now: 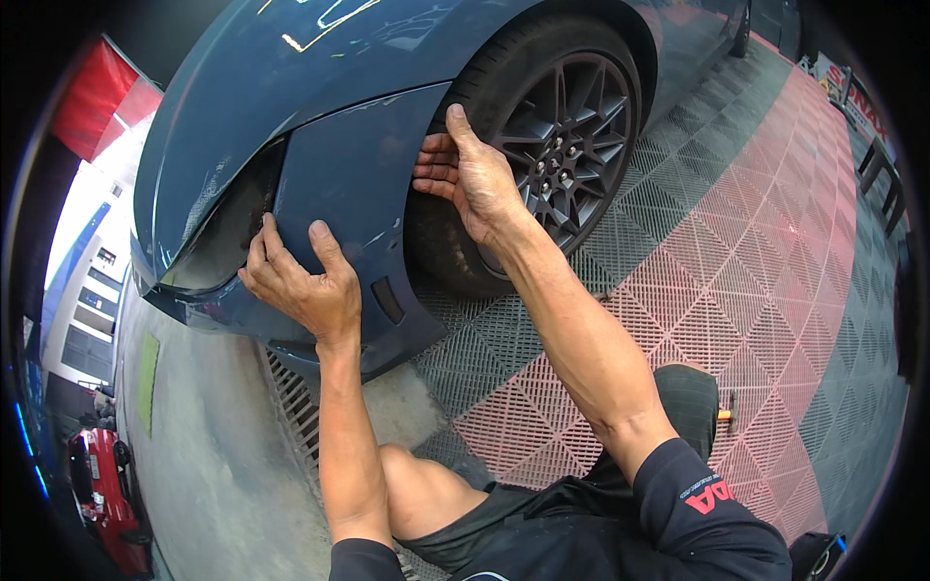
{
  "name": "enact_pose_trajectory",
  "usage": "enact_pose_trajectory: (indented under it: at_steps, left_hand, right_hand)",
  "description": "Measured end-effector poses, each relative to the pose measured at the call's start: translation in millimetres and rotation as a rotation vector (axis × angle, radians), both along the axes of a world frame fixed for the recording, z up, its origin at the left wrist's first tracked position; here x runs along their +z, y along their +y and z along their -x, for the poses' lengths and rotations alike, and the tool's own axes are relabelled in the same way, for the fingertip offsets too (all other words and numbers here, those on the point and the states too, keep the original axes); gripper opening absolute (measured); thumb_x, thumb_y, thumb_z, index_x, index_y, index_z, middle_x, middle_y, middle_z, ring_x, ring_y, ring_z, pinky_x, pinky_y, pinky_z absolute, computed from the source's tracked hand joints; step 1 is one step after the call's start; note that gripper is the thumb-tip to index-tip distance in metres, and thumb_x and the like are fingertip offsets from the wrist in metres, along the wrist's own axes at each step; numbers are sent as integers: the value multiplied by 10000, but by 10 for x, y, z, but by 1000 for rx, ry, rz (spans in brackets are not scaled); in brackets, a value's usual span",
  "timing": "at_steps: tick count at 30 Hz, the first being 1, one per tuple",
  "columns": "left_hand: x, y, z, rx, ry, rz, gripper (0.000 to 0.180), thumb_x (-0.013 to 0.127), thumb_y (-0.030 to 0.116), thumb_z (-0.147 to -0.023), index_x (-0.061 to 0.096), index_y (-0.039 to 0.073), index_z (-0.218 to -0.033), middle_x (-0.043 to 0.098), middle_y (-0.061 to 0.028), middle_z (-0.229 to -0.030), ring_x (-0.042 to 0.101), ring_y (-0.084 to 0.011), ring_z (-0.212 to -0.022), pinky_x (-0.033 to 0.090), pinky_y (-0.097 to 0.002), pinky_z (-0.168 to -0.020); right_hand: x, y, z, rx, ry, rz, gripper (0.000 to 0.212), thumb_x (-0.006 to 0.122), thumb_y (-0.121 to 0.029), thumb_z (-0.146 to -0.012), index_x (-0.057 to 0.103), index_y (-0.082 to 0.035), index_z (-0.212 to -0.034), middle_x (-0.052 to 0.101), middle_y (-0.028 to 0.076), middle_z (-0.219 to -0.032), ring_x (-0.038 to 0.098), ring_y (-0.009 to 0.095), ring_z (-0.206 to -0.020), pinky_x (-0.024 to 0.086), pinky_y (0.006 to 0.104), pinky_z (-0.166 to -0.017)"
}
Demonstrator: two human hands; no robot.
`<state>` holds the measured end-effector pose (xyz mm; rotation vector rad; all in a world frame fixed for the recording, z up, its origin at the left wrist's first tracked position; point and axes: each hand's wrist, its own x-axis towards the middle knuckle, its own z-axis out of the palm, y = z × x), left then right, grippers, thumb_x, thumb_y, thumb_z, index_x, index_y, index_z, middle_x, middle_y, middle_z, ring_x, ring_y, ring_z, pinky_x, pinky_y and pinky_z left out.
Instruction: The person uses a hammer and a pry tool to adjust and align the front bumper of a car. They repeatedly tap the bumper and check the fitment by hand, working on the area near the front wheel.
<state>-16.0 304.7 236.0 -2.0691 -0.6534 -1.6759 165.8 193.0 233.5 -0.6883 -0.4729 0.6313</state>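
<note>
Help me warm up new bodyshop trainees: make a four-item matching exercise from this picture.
1. Left hand
2. Right hand
3. Wheel rim
4. Background car

A. Red, at the lower left
B. At the edge of the blue bumper panel, beside the tire
C. Near the dark headlight area
D. Dark, with many spokes

Pairs: 1-C, 2-B, 3-D, 4-A

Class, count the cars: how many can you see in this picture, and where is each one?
2. A dark blue car fills the upper middle, close in front of the person; a red car is at the lower left. Others may be hidden.
</note>
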Motion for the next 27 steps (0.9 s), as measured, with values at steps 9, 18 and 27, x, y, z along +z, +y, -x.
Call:
enact_pose_trajectory:
  at_steps: [9,18,27]
  left_hand:
    - [51,176,53,-78,14,-19,441,578,371,-1017,590,10,-1270,542,-145,-1228,474,-294,-1195,347,-456,-1032]
    - [52,338,248,-197,159,-9,472,632,311,-969,608,-3,-1320,564,-137,-1240,477,-272,-1213,336,-427,-1044]
    - [-77,539,398,-157,177,-84,573,609,497,-982,622,108,-1403,526,-59,-1247,438,-251,-1197,346,-439,-1066]
  right_hand:
    - [11,164,62,-53,-33,-4,598,500,-604,-1044,624,-24,-968,637,102,-909,655,191,-855,592,342,-804]
    - [-292,156,100,-7,80,-33,524,511,-564,-1055,631,-64,-954,621,66,-884,640,198,-849,568,352,-817]
    - [-455,-58,150,-242,23,258,507,569,-555,-1030,650,-63,-942,644,68,-863,674,197,-816,603,351,-755]
